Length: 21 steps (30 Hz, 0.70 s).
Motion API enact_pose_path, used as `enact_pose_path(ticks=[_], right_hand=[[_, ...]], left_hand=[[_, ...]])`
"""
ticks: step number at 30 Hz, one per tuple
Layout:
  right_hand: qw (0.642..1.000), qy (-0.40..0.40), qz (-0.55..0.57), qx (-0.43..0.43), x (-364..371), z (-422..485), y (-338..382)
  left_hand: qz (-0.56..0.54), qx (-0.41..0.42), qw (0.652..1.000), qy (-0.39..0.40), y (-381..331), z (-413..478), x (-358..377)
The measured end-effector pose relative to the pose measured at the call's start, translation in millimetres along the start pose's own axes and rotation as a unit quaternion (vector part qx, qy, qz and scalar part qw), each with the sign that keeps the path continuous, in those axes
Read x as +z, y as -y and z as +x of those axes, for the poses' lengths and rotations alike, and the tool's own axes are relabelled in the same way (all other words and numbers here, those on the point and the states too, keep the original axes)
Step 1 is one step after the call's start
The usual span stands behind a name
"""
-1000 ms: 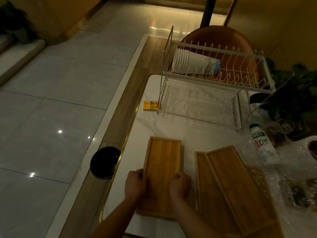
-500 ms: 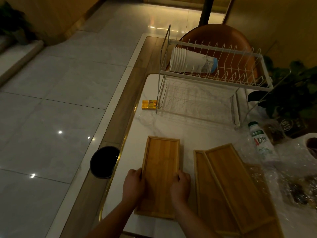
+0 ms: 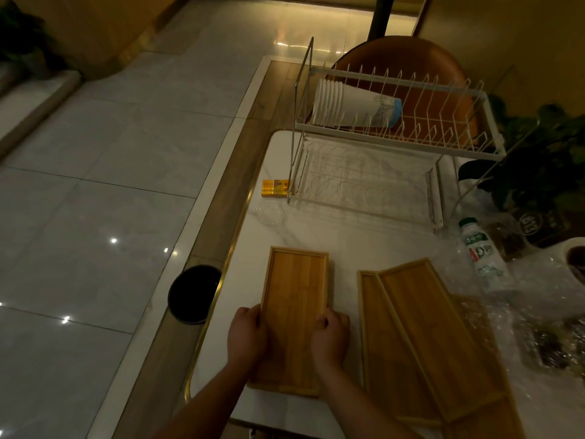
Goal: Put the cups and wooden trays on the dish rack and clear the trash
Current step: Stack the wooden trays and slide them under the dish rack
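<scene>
A wooden tray (image 3: 292, 299) lies on the white table (image 3: 342, 245), long side pointing away from me. My left hand (image 3: 245, 335) grips its left rim and my right hand (image 3: 330, 339) grips its right rim, both near the tray's near half. Two more wooden trays (image 3: 433, 331) lie overlapped to the right. The white two-tier dish rack (image 3: 449, 150) stands at the table's far end. A stack of white paper cups (image 3: 351, 104) lies sideways on its upper tier.
A black trash bin (image 3: 193, 293) stands on the floor left of the table. A yellow packet (image 3: 275, 187) and a clear plastic lid (image 3: 270, 212) lie by the rack. A drink bottle (image 3: 482, 255), crumpled plastic wrap (image 3: 544, 315) and a plant (image 3: 544, 166) crowd the right side.
Both hands keep hold of the tray. The tray has shifted slightly away from me; the camera view has tilted a little.
</scene>
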State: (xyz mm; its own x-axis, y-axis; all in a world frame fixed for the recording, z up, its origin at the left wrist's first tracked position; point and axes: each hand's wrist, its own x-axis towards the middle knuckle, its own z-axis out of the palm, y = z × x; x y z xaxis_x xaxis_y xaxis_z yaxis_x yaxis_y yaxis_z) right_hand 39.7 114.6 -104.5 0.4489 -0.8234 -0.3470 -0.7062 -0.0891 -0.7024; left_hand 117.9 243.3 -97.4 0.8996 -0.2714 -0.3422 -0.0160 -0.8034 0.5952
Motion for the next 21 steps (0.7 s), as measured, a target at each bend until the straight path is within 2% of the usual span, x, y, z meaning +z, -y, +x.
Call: enact_pose_path(ticks=[6, 13, 15, 17, 19, 21], right_hand=[[1.0, 0.001, 0.006, 0.025, -17.3, 15.3, 7.3], [0.997, 0.067, -0.002, 0.027, -40.4, 10.3, 12.9], [0.995, 0.077, 0.061, 0.024, -60.7, 5.2, 7.7], [0.996, 0.031, 0.087, -0.015, -97.2, 6.7, -9.6], [0.998, -0.023, 0.005, -0.054, -140.5, 15.2, -40.9], [0.988, -0.036, -0.136, -0.071, -179.7, 21.8, -73.3]], left_hand=[[-0.024, 0.012, 1.0, 0.007, -17.8, 4.2, 11.0], [-0.031, 0.003, 0.999, 0.035, -26.5, 5.4, 6.3], [-0.001, 0.005, 1.0, -0.001, -29.5, -1.6, 2.8], [-0.012, 0.057, 0.997, -0.04, -39.5, -18.6, 2.1], [-0.036, 0.101, 0.994, -0.005, -58.2, -41.0, 9.2], [-0.039, 0.112, 0.99, 0.082, -79.0, -63.3, 27.1]])
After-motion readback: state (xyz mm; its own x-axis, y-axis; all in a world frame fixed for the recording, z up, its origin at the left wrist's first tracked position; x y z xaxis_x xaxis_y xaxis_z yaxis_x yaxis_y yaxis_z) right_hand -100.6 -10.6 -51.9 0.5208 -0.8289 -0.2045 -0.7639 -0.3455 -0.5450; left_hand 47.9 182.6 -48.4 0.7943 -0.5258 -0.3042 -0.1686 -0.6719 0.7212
